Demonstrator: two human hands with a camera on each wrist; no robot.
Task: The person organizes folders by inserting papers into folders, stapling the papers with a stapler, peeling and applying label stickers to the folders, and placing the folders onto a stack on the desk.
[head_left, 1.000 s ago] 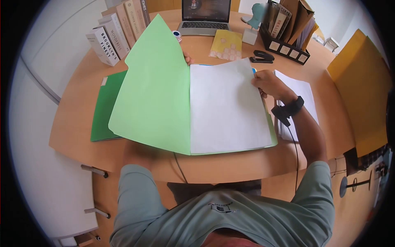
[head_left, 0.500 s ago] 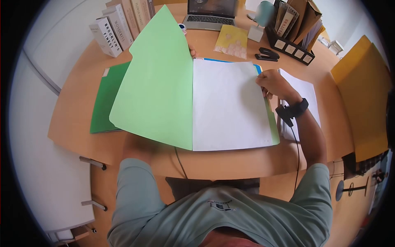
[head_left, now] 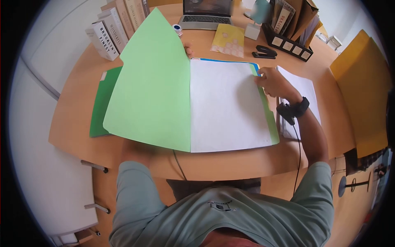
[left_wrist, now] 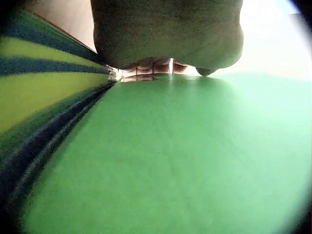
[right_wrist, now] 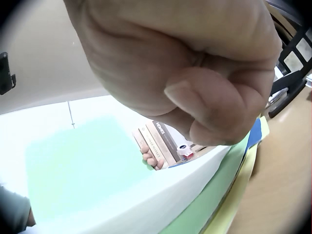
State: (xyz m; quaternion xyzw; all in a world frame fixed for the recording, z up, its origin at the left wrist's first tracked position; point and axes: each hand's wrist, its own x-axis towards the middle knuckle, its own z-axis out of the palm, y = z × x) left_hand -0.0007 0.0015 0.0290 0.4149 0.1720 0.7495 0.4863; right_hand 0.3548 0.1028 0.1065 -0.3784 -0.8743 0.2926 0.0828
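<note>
A light green folder lies open, its left cover raised at a slant. White paper covers most of its right side. Behind the cover is my left hand, mostly hidden in the head view, with fingertips curled round its upper edge; the left wrist view shows the palm against the green cover. At the paper's upper right edge, my right hand has its fingers curled and pinches the paper. Blue and yellow edges show beneath the folder in the right wrist view, below the right hand.
A darker green folder lies at left, partly under the raised cover. A paper stack is at right. Farther back are books, a laptop, a yellow packet, a stapler and a black file holder.
The paper's upper right corner has come down and left, uncovering more of the folder's green right margin and the blue edge behind. Both hands stay near the same places.
</note>
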